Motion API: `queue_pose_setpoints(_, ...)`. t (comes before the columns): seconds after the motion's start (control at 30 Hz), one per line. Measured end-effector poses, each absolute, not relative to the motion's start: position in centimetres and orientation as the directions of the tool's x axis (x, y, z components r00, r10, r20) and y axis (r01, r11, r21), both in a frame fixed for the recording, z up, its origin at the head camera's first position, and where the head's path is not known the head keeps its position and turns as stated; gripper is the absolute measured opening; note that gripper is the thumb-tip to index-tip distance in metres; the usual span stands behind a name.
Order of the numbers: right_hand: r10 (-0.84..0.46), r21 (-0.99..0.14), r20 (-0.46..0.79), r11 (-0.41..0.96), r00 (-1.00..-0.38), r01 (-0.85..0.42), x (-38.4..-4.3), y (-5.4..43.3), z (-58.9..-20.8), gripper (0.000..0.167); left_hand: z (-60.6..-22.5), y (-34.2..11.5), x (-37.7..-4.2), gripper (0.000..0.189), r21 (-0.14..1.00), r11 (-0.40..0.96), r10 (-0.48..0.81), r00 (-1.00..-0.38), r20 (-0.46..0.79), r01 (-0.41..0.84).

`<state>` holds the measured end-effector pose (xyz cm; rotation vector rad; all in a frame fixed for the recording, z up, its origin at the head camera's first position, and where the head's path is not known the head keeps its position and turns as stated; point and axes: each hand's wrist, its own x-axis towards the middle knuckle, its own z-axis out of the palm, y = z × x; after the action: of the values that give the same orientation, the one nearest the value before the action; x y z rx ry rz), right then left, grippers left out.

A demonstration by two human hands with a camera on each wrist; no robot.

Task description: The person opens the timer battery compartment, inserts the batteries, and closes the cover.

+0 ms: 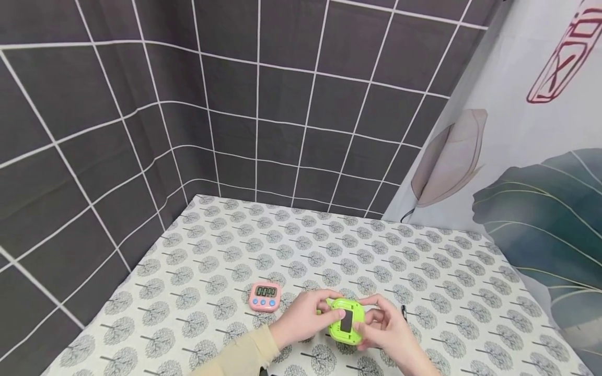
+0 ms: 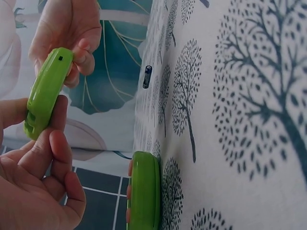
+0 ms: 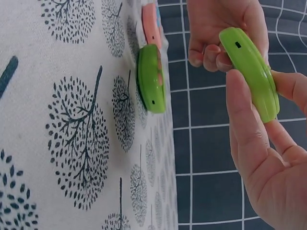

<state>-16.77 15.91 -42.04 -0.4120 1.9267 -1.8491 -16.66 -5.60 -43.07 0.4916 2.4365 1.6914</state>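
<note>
Both hands hold a bright green digital timer [image 1: 337, 335] above the table, its back with a dark rectangular panel facing up in the head view. My left hand [image 1: 303, 319] pinches its left side, the thumb over the back. On the opposite side my right hand [image 1: 388, 330] grips the edge between thumb and fingers. Seen edge-on in the left wrist view, the held timer [image 2: 47, 93] is tilted and shows a small dark slot. A second green timer [image 3: 151, 79] lies on the table below the hands, mostly hidden by them in the head view.
A pink timer [image 1: 265, 296] reading 00:00, with blue buttons, lies left of the hands. Just beyond the right hand is a small black battery [image 2: 147, 76] on the tree-print tablecloth [image 1: 226, 261]. Dark grid-patterned cloth [image 1: 282, 94] hangs behind the table.
</note>
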Motion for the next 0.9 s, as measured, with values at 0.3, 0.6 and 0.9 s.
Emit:
queue_pose_setpoints(0.3,-0.522,-0.995,-0.099,0.031,-0.847,0.097,-16.66,16.29,-42.23,0.04,-43.18,-5.52,-16.54,0.039,0.934,0.303,0.359,-0.93,0.075,0.192)
queue_pose_setpoints(0.6,-0.534,-0.995,-0.094,0.019,-0.84,0.1,-16.73,16.48,-42.23,0.038,-43.26,-5.49,-16.69,0.039,0.939,0.29,0.364,-0.929,0.068,0.182)
queue_pose_setpoints(0.9,-0.556,-0.996,-0.076,-0.004,-0.828,0.094,-16.57,16.4,-42.55,0.037,-43.48,-5.61,-16.46,0.036,0.946,0.267,0.369,-0.926,0.076,0.185)
